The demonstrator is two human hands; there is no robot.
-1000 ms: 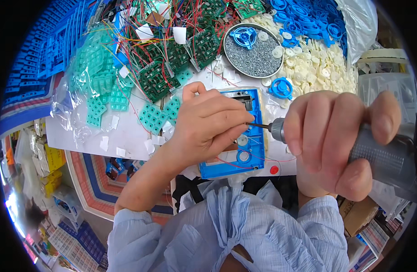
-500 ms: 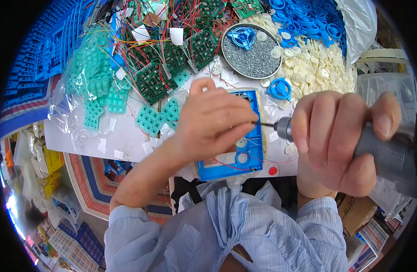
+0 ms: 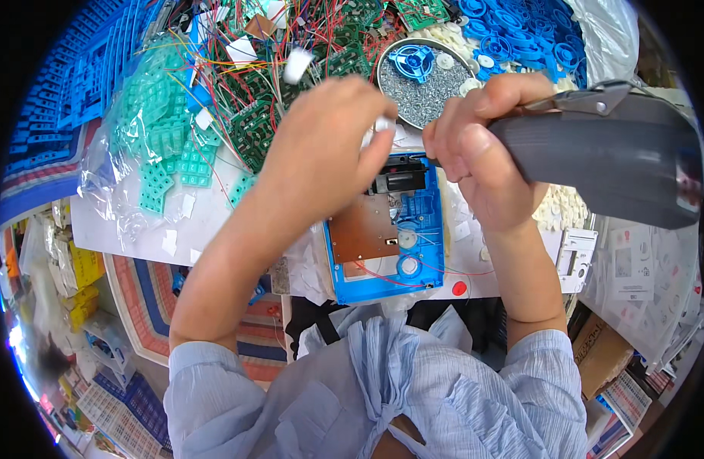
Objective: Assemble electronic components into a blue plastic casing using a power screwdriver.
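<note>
Nearest to me I see the light blue shirt (image 3: pixel 382 398) filling the bottom of the view, with both forearms rising out of its sleeves. Just past the table edge lies the blue plastic housing (image 3: pixel 390 229), open side up, with a brown circuit board (image 3: pixel 363 229) seated in its left half, two round white parts on the right half and thin red wires trailing along its lower edge; a small red dot (image 3: pixel 460 288) sits on the white table sheet (image 3: pixel 138 237) beside its lower right corner. My left hand (image 3: pixel 321 153) hovers over the housing's upper left corner, fingers curled in and pinching a small white piece (image 3: pixel 382 130) at the fingertips. My right hand (image 3: pixel 482 153) is wrapped tight around the grey electric screwdriver (image 3: pixel 596 153), its dark tip pointing left to the black part at the top of the housing. Further out stands a round metal dish of screws (image 3: pixel 428 92) with a blue wheel in it. To the left lie teal keypad sheets (image 3: pixel 160 145) in clear bags, then green circuit boards (image 3: pixel 268 115) tangled in coloured wires, and at the far right a heap of blue plastic rings (image 3: pixel 520 38) and white discs.
</note>
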